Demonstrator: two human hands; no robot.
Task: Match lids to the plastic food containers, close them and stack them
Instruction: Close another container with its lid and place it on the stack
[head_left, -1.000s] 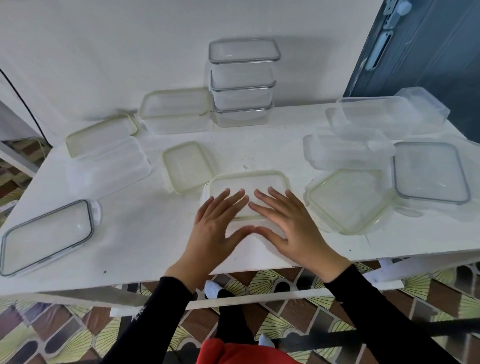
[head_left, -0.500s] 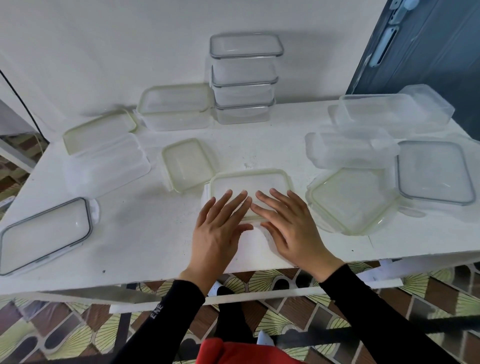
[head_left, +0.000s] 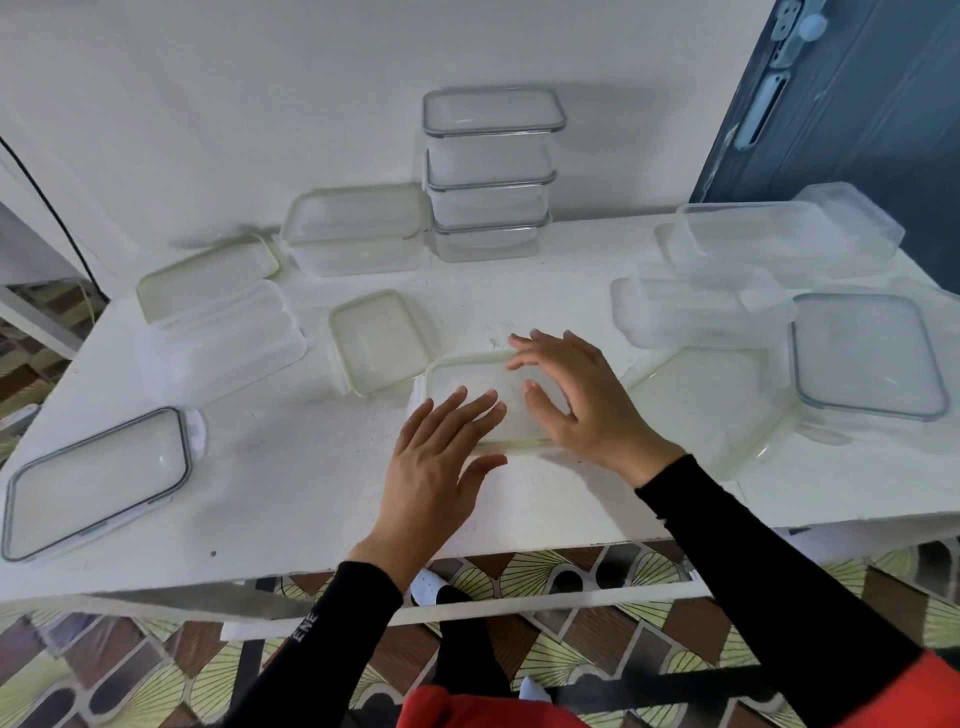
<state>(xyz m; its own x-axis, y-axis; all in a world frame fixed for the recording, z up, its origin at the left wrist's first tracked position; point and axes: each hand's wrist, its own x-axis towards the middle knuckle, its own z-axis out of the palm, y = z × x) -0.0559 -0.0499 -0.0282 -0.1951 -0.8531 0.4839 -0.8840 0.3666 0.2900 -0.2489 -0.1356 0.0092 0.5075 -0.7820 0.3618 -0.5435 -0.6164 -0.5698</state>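
White table (head_left: 291, 483) against a white wall: we see both hands at a lidded container near the front edge.
The left hand (head_left: 434, 467) lies flat, its fingers straight and close together, the fingertips resting on the near part of the green-rimmed container (head_left: 467, 371). The right hand (head_left: 584, 410) is spread and relaxed over the container's far right corner and grips nothing; we cannot tell whether its fingertips touch. Just left of the left fingertips lies a small lid (head_left: 379, 340). Well beyond both sets of fingertips, by the wall, stands a stack of three closed containers (head_left: 491, 176). Right of the right fingers lies a square lid (head_left: 706, 410), with a grey-rimmed lid (head_left: 867, 353) farther right.
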